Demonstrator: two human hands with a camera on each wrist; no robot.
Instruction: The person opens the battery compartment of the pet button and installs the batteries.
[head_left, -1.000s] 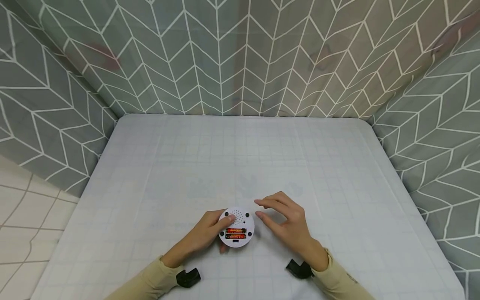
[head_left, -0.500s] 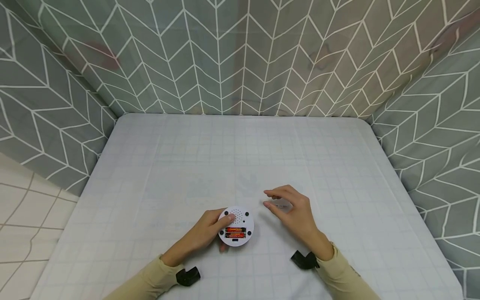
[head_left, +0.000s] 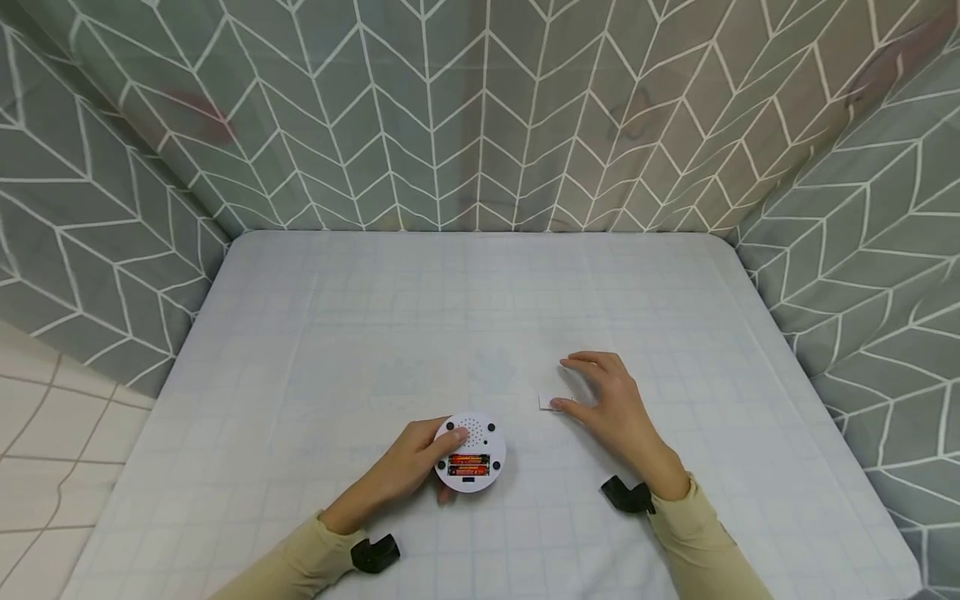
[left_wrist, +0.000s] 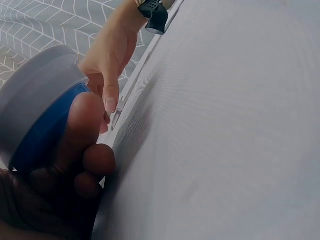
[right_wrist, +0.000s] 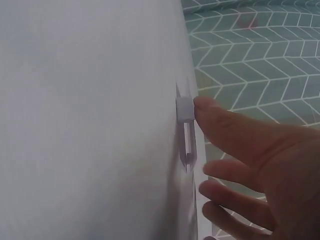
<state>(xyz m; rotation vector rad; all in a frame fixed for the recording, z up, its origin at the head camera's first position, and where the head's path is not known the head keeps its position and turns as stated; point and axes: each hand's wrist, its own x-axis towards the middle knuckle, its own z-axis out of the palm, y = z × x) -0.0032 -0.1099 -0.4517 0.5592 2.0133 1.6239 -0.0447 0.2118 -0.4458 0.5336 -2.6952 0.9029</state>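
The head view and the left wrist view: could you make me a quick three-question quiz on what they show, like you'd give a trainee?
1. Which hand holds the round white device?
2. True or false: a lid hides the inside of the device's battery slot.
3. Besides grey, which colour does the device show in the left wrist view? A) green B) blue C) yellow

Key:
1. The left hand, with its thumb on the device's upper face.
2. False: two red-and-black batteries lie in plain sight.
3. B, blue.
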